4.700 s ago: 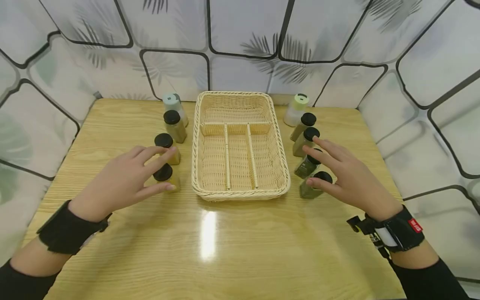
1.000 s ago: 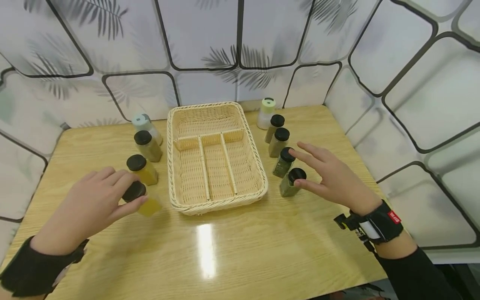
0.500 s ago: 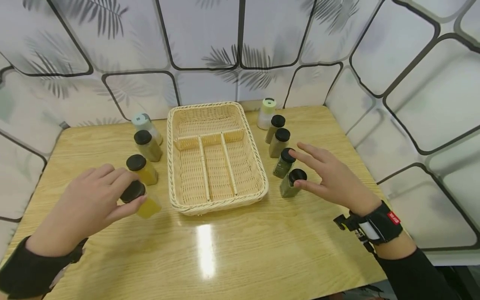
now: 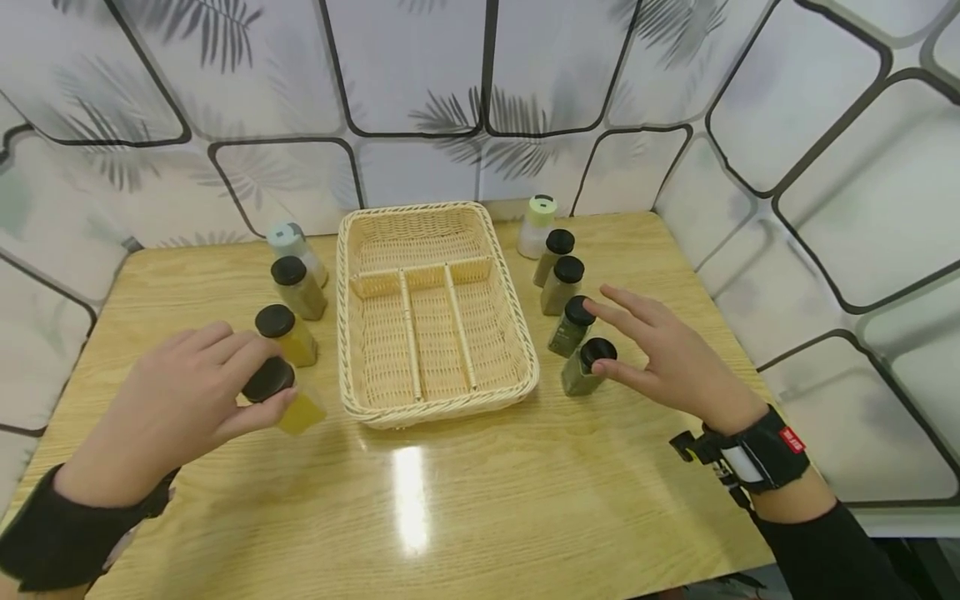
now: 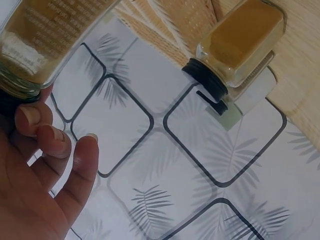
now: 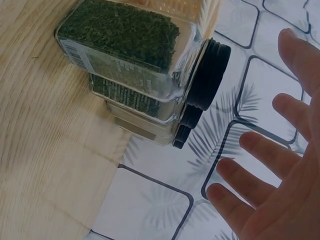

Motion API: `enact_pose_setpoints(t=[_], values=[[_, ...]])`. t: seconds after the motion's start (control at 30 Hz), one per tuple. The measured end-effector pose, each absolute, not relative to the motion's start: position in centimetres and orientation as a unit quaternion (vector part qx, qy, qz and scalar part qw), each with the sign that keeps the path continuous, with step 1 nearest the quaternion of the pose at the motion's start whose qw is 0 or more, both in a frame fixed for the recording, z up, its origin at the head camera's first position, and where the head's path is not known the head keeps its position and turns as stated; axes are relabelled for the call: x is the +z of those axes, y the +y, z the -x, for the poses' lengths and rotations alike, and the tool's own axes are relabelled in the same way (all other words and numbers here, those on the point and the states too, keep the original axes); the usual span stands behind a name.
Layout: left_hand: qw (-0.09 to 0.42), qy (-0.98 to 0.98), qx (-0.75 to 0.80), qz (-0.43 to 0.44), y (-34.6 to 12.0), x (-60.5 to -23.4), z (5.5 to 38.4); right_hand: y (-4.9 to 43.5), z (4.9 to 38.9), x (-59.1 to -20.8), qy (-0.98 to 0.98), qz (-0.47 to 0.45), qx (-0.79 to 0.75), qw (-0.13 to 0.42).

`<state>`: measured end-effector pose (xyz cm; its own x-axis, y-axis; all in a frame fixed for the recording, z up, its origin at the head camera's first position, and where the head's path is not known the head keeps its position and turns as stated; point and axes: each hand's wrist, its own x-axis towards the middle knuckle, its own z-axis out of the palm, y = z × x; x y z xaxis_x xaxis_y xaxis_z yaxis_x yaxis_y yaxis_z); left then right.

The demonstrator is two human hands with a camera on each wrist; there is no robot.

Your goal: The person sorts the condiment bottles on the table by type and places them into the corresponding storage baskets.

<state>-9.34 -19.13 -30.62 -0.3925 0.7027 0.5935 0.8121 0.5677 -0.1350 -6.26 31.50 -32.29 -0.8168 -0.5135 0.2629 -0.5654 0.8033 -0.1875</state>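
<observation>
The table (image 4: 525,508) is pale, grained wood with a bright streak of glare near its middle; behind it and along both sides stands a pale wall (image 4: 412,67) printed with black outlines and grey leaves. A wicker basket (image 4: 442,407) with four compartments sits between two rows of jars (image 4: 303,296). At the near end of the left row, the left hand (image 4: 176,396) grips the yellow jar (image 4: 303,414) by its black lid (image 4: 267,380); whether it is off the table I cannot tell. The right hand (image 4: 675,358), fingers spread and holding nothing, hovers beside the front green jar (image 4: 579,377), nearest in the right row.
</observation>
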Motion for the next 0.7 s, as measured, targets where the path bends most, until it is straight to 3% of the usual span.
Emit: enact_pose_setpoints(t=[0.7], values=[[0.329, -0.81, -0.089, 0.478, -17.9, -29.3, 9.6, 31.4, 6.2, -32.4, -0.945, -0.283, 0.134, 0.099]])
